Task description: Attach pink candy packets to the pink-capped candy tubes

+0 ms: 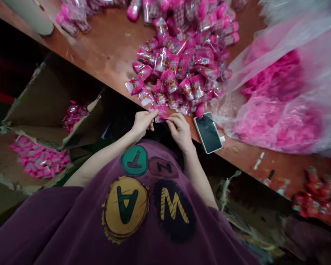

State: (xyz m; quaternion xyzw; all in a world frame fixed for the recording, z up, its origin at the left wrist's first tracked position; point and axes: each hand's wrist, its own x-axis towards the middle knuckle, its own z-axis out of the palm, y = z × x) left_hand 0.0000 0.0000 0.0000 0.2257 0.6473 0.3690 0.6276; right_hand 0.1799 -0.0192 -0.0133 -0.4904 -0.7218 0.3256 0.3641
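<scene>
The purple shirt [79, 228] of the person, on which large letters are printed, is seen in the lower middle of the view. Beyond it, the reddish-brown table [99, 51] is stretched diagonally from the upper left to the lower right. On the right part of it, a transparent plastic bag [281, 127] is placed, and pink pieces are seen through its film. At the left, below the table edge, a cardboard box [41, 106] is seen, with pink items inside. Just beyond the hands, a heap of shiny pink packets [173, 66] is spread near the edge. At the far right, a group of red packets [317, 195] is seen. The left hand [143, 123] and the right hand [180, 129] are held at the table edge, near each other. Beside the right hand, a phone [209, 133] is laid with its dark screen up. Between the two hands, one pink packet [161, 110] is held at the near border of the heap. Its left side is pinched between the left thumb and the curled fingers, while its lower right edge is pinched by the right fingertips, so the packet is kept between both grips.
</scene>
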